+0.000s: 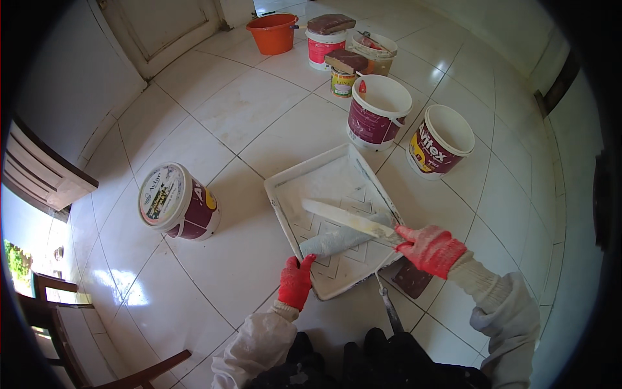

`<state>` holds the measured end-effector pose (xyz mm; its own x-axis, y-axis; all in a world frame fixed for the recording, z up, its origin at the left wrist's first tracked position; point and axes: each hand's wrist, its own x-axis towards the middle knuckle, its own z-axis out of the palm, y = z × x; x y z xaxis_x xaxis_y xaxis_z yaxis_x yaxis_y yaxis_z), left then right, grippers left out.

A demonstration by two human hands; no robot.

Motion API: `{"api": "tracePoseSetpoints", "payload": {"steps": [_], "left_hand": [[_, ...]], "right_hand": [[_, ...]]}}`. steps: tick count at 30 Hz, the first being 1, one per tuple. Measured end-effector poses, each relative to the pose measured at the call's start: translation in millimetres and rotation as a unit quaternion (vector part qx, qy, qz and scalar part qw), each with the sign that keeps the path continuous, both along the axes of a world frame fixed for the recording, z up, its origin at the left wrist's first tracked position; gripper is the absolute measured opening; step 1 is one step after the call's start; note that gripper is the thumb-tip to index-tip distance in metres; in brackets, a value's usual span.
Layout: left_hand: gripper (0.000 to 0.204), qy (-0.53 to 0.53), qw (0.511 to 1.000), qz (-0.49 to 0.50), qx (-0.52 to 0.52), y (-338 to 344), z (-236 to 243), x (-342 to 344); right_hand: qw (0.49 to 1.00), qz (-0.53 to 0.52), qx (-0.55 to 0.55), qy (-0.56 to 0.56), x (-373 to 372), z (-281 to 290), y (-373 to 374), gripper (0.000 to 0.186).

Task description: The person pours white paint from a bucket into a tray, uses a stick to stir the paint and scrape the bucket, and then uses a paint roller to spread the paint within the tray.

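Note:
A white paint tray (304, 170) with a ridged floor lies on the tiles before me. Across it rests a paint roller (340, 239) with a pale bluish sleeve, its handle (391, 312) sticking out toward my feet. My right hand (433, 249), in a red-and-white work glove, is closed round one end of a flat pale stick (346, 216), held slantwise over the tray and roller. In a red glove, my left hand (296, 283) grips the tray's left rim, its thumb beside the roller's end. A dark brown block (409, 277) sits partly under the tray's right edge.
A lidded paint bucket (178, 202) stands on the left. Beyond the tray are two open buckets (377, 120) (439, 144), a small can (342, 84), more pails (324, 50) (376, 52) and an orange basin (272, 35). Wooden furniture (162, 369) is at lower left.

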<state>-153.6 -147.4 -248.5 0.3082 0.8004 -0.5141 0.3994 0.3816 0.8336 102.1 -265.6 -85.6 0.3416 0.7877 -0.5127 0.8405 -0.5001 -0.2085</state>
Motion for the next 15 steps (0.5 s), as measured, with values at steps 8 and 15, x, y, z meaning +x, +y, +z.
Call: {"api": "tracePoseSetpoints", "payload": {"steps": [8, 15], "left_hand": [[0.043, -0.019, 0.997, -0.056, -0.04, -9, -5, -8], [0.036, -0.042, 0.997, -0.066, -0.022, -9, -9, 8]], "right_hand": [[0.997, -0.061, 0.027, -0.044, 4, -1, -1, 0.042], [0.981, -0.171, -0.007, -0.087, 8, -2, -7, 0.051]]}}
